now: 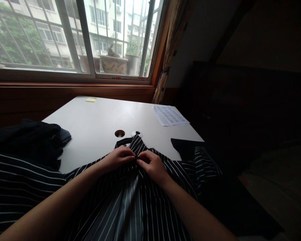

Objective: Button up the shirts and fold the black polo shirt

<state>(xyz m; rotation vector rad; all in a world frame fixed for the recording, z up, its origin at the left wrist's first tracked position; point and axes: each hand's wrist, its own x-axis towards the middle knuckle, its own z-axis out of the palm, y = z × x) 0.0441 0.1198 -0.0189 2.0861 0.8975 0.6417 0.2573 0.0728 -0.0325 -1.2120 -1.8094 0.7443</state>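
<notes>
A black shirt with white stripes (pixel 155 187) lies spread over the near part of the table, its collar (pixel 137 143) pointing away from me and its sleeves out to both sides. Just below the collar, my left hand (pixel 120 156) pinches the front edge of the shirt. My right hand (pixel 152 164) pinches the same spot from the other side, fingertips meeting the left ones. Whatever small part sits between the fingertips is hidden. Lower down, the shirt front hangs apart and shows its greyish inner side.
Dark clothes (pixel 27 140) are heaped on the table's left side. Printed sheets (pixel 169 115) lie at the back right, a yellow sticky note (pixel 90 99) at the back left. A cable hole (pixel 119 133) and a round cover (pixel 136 133) are beyond the collar. A barred window (pixel 95 40) stands behind the white table (pixel 102 113).
</notes>
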